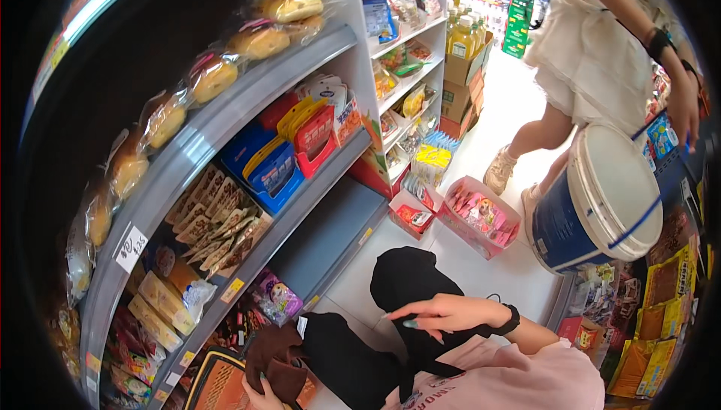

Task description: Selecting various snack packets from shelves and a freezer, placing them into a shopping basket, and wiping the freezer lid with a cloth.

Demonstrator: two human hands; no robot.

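Observation:
My left hand (pixel 262 392), at the bottom edge, grips a dark brown cloth (pixel 276 356). The cloth lies over an orange perforated plastic piece with a dark rim (pixel 208 382), beside the lowest shelf. My right hand (pixel 436 315) hovers above my black-trousered knees (pixel 414 277), holding nothing, its fingers spread and pointing left. A black band (pixel 510 320) circles that wrist. Ahead of me is a bare stretch of grey bottom shelf (pixel 332 230), with purple snack packets (pixel 279 294) at its near end.
Packaged bread (pixel 214 78) and boxed snacks (pixel 270 168) fill the left shelves. Pink cartons of packets (pixel 479 215) stand on the floor. At right, another person (pixel 591 55) stands by a white-and-blue bucket (pixel 597 201). Oil bottles (pixel 464 38) top cardboard boxes further back.

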